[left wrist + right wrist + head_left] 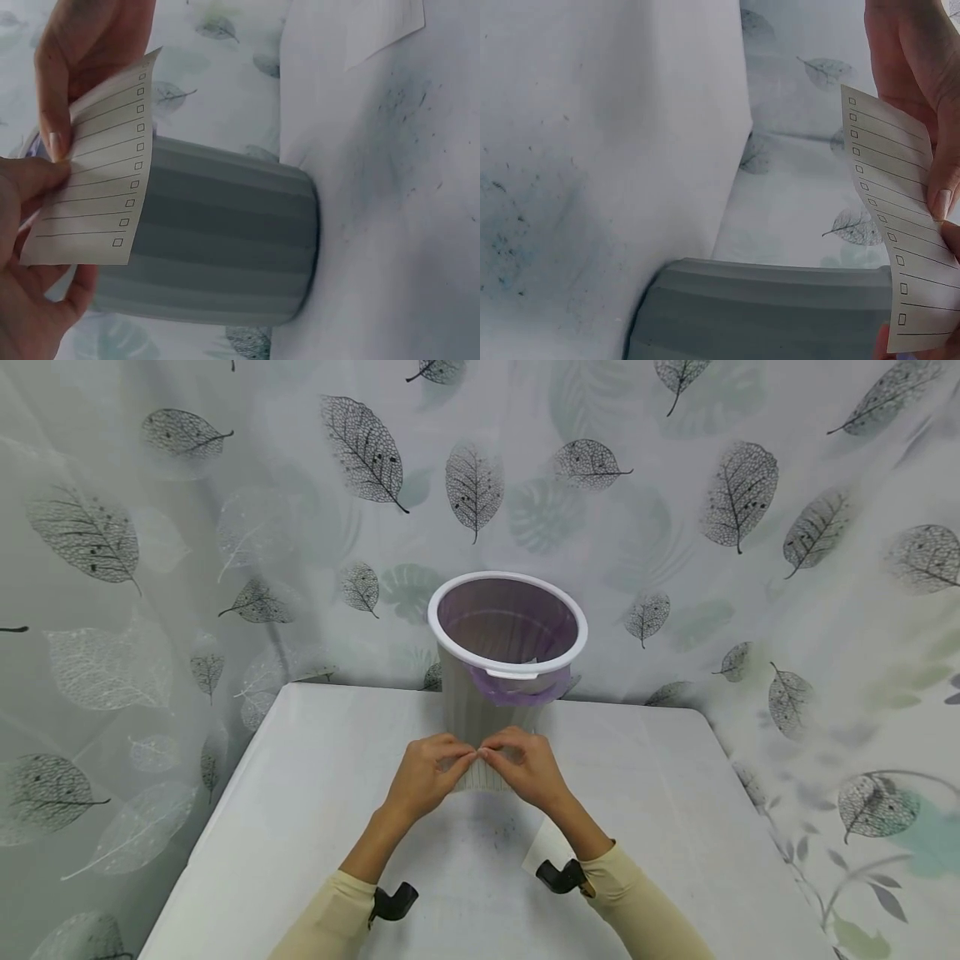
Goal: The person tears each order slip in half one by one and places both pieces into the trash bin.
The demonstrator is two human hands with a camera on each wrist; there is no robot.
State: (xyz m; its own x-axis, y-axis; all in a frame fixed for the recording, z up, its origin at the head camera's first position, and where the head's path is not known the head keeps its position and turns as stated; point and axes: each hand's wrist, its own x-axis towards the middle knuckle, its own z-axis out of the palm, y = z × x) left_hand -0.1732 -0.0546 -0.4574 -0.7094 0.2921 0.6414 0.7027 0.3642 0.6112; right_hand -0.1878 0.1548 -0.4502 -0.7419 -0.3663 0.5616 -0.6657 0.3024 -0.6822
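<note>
A small sheet of lined checklist paper (97, 180), with a column of checkboxes along one side, is pinched between both hands. My left hand (425, 774) and right hand (528, 770) meet at the fingertips, thumb and finger of each gripping the paper's upper edge near its middle. In the right wrist view the paper (892, 217) bends slightly and looks whole. Just beyond the hands stands a ribbed grey trash can (480, 706), its white rim (507, 670) holding a purple bag (517, 689) folded over the edge. The can's lower front is partly hidden by the hands and paper.
Another pale sheet (550, 847) lies on the white table (322, 793), partly under the right forearm. Small dark specks (504, 833) mark the tabletop near it. A leaf-patterned curtain (300, 568) hangs behind and on both sides. Black camera mounts (395, 902) sit at the wrists.
</note>
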